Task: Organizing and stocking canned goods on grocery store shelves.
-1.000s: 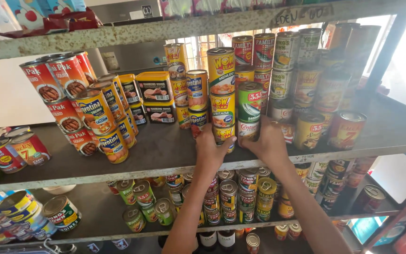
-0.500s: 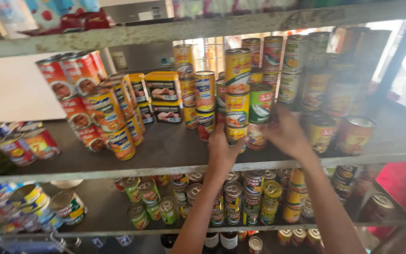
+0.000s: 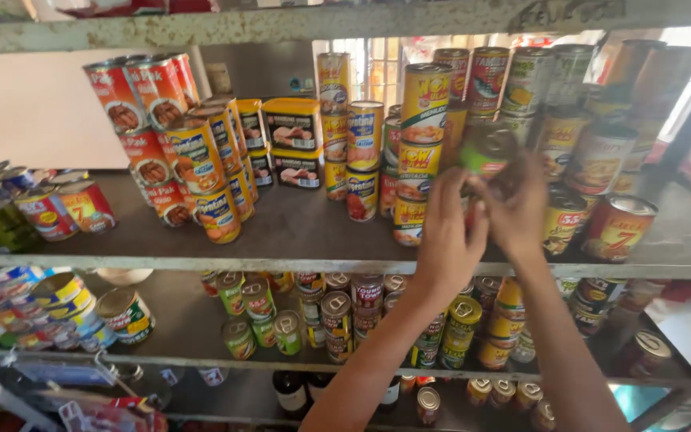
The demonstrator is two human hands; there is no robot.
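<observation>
Green-labelled and blurred, a can [image 3: 485, 152] sits up at the middle shelf [image 3: 297, 232], gripped between both hands. The right hand [image 3: 517, 210] wraps it from the front, fingers closed over the label; the left hand [image 3: 448, 240] presses just beside it, fingers curled toward the same can. To its left stands a stack of yellow cans [image 3: 421, 152]; red cans [image 3: 616, 228] rest on the shelf to the right.

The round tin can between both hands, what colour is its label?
Green label on the round tin can, head view.
</observation>
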